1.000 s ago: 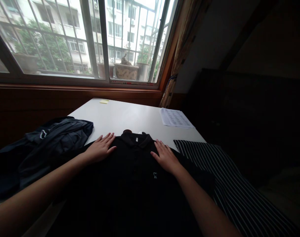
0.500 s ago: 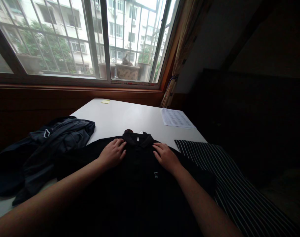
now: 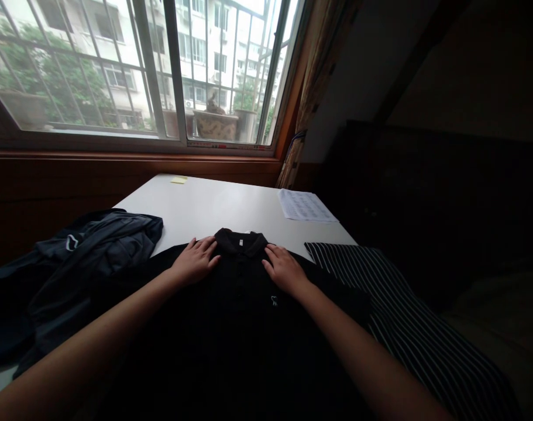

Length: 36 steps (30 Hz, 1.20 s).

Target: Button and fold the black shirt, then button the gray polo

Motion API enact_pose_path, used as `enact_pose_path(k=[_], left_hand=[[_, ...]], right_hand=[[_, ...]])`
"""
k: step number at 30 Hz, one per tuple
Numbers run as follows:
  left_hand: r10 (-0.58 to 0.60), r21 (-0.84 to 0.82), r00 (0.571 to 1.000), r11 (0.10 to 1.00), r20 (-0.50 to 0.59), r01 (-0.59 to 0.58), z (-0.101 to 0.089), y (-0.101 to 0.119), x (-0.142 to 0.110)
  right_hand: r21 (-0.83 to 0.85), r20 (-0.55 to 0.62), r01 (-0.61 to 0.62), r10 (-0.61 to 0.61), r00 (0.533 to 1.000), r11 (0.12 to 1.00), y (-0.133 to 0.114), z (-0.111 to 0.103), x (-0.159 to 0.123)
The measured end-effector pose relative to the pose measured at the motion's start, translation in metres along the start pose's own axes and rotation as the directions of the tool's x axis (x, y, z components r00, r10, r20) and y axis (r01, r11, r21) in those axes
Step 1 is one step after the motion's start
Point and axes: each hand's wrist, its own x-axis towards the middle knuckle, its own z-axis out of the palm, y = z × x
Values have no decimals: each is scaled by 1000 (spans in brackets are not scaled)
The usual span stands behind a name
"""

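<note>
A black polo shirt (image 3: 244, 316) lies spread front side up, its collar at the far end and a small pale logo on the chest. My left hand (image 3: 195, 261) rests on the shirt's shoulder just left of the collar, fingers stretched out. On the opposite shoulder, right of the collar, lies my right hand (image 3: 285, 269), also with fingers extended. Both palms face down on the cloth. The shirt's lower part fades into shadow.
The shirt lies on a white table (image 3: 217, 199). A crumpled dark grey garment (image 3: 112, 245) lies at the left, a black-and-white striped cloth (image 3: 406, 310) at the right. Printed papers (image 3: 308, 204) and a yellow sticky note (image 3: 179, 180) lie farther back, before a barred window (image 3: 130, 70).
The whole view has shifted slightly, so things appear a little farther left. The collar now covers most of the round dark object behind it. Both hands stay on the shoulders.
</note>
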Motion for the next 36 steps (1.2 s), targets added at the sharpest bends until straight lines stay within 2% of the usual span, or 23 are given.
enact_pose_path(k=[4,7,11,15,18,22,25,27,31,36], left_hand=[[-38,-6,999,999,17,38,-2,-10,6],[-33,2,999,999,21,33,-2,-14,7],[-12,12,1000,1000,28,12,-1,-16,5],[22,12,1000,1000,16,-22,2,-17,4],[28,0,999,1000,-41,-28,5,-18,3],[51,5,980,999,-193,-51,1,-16,-2],[111,-6,948,993,-298,-118,-5,-14,-4],[155,-40,932,983,-328,-178,-8,-13,-4],[213,-126,937,959,-276,-255,-11,-12,-3],[189,-205,965,952,-184,-226,-11,-14,-3]], right_hand=[[-9,17,-11,11,1000,1000,-6,7,15],[-3,56,3,-3,998,1000,0,9,20],[12,132,67,-68,989,998,23,3,10],[-16,189,54,-50,981,998,51,-7,-5],[-51,214,23,-12,977,998,63,-12,-8],[-92,222,0,21,975,996,66,-16,-9],[-116,209,-19,43,977,993,67,-25,-15],[-130,200,-44,70,977,990,69,-35,-25],[-211,164,-134,170,972,968,81,-61,-51],[-256,113,-316,352,929,914,111,-82,-91]])
